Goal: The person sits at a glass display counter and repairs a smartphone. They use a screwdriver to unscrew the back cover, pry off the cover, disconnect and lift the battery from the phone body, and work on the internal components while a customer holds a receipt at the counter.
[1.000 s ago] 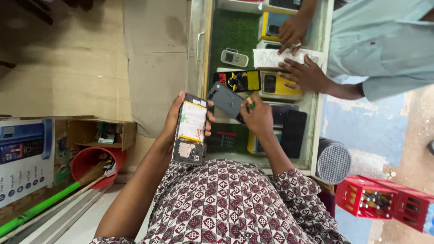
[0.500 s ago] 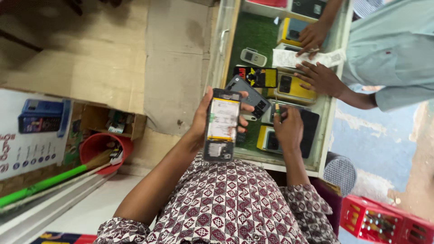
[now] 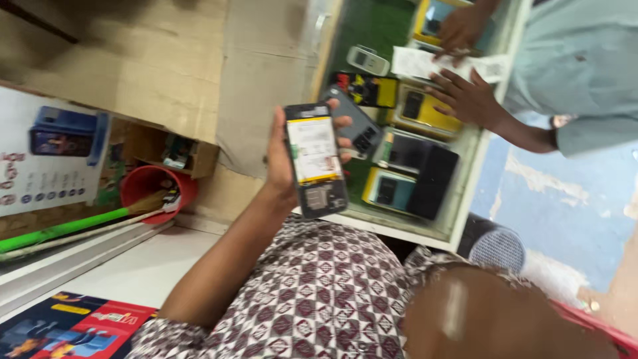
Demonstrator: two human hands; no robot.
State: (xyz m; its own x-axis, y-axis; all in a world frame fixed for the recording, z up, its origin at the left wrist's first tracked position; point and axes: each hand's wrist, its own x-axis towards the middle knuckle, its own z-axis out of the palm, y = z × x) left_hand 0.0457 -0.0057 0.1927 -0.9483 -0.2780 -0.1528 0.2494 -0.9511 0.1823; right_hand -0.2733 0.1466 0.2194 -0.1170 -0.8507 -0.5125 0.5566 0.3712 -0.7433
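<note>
Opened smartphone (image 3: pixel 316 159), back cover off and its white-and-yellow battery showing, is sitting upright in the left hand (image 3: pixel 282 159), whose fingers are wrapping round its edges. A grey back cover (image 3: pixel 355 123) is lying at its 2 o'clock on the glass counter (image 3: pixel 458 213). The right hand is showing nowhere in this view, so its fingers cannot be told. At 1 o'clock, another person's hand (image 3: pixel 468 100) is pressing on a white paper (image 3: pixel 425 64). At 9 o'clock, a red bucket (image 3: pixel 149 186) is standing.
</note>
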